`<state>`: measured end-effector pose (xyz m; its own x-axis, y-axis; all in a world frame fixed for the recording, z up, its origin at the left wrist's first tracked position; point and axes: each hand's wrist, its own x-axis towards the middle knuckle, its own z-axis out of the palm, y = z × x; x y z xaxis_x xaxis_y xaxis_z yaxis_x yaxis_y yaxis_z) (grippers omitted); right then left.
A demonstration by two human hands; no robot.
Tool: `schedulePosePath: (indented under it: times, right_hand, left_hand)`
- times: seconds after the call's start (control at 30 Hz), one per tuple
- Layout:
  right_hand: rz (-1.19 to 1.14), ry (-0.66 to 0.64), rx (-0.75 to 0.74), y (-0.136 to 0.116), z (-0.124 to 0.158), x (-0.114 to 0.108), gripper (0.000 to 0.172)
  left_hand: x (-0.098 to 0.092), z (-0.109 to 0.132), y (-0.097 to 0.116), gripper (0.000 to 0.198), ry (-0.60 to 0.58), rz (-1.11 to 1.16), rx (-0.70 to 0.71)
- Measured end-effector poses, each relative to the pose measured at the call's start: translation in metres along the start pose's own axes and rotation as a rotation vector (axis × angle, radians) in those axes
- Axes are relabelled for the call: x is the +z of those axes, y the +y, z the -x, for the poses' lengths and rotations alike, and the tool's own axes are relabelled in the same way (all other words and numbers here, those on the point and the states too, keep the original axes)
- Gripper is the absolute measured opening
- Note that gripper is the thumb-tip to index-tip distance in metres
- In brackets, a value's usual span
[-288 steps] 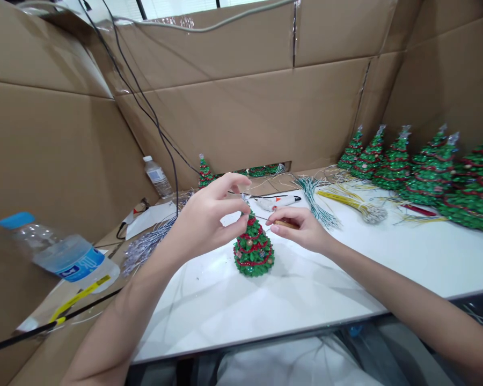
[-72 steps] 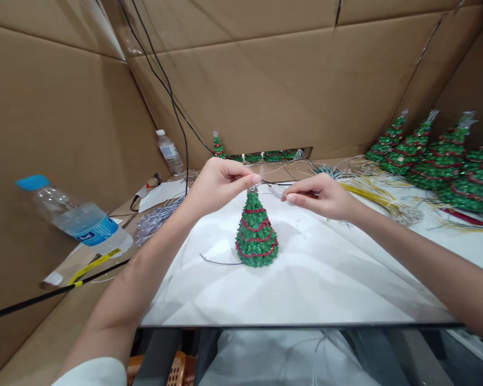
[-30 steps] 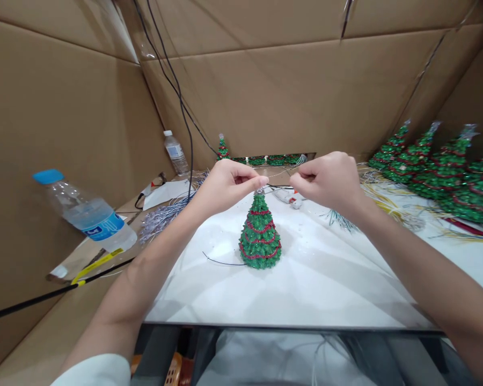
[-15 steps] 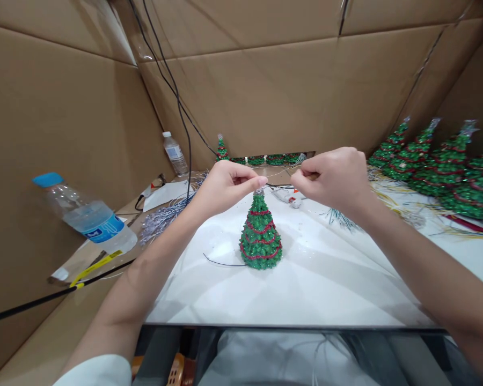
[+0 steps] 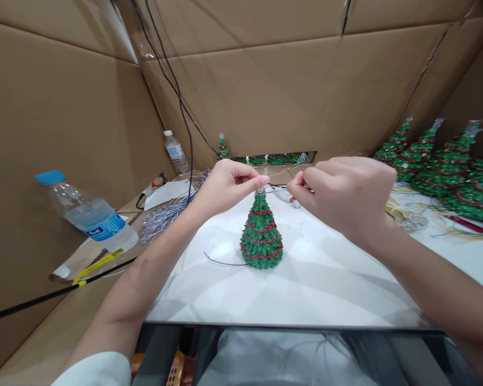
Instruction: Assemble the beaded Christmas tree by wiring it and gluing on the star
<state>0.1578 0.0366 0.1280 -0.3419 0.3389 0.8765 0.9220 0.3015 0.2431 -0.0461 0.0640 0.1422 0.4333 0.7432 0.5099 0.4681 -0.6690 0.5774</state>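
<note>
A small green Christmas tree (image 5: pixel 261 236) with red garland stands upright on the white tabletop (image 5: pixel 330 295). From its base a dark thin wire (image 5: pixel 224 262) runs out to the left. At the tree's tip my left hand (image 5: pixel 231 185) is closed in a pinch, thumb against forefinger. A thin pale wire (image 5: pixel 284 171) stretches from those fingers toward my right hand (image 5: pixel 348 195). My right hand is curled, with thumb and forefinger pressed together, to the right of the tip. Its fingers partly hide the wire's far end.
Several finished trees (image 5: pixel 438 161) stand at the right. At left are a blue-capped bottle (image 5: pixel 92 214), a smaller bottle (image 5: pixel 176 153) and a bundle of wired lights (image 5: pixel 165 214). Black cables (image 5: pixel 177 91) hang at the back. A white glue gun (image 5: pixel 284 198) lies behind the tree.
My right hand has turned and come nearer to me, slightly to the right. My left hand stays at the tree's tip. The tree has not moved on the table.
</note>
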Motion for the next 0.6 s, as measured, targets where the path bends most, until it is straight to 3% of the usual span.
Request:
schedulePosePath:
  times: [0.33,0.5,0.6]
  right_hand:
    - [0.004,-0.145,-0.03,-0.014,-0.008,-0.024,0.033]
    - [-0.006,-0.262,-0.101,-0.011,-0.032,-0.028,0.031]
    - [-0.163,-0.302,-0.073,-0.004,-0.053,-0.02,0.034]
  left_hand:
    - [0.001,0.001,0.001,0.043,0.003,-0.001,-0.023]
    - [0.0,-0.001,-0.001,0.041,-0.019,0.019,-0.01]
    - [0.0,-0.002,-0.002,0.038,-0.024,0.017,-0.019]
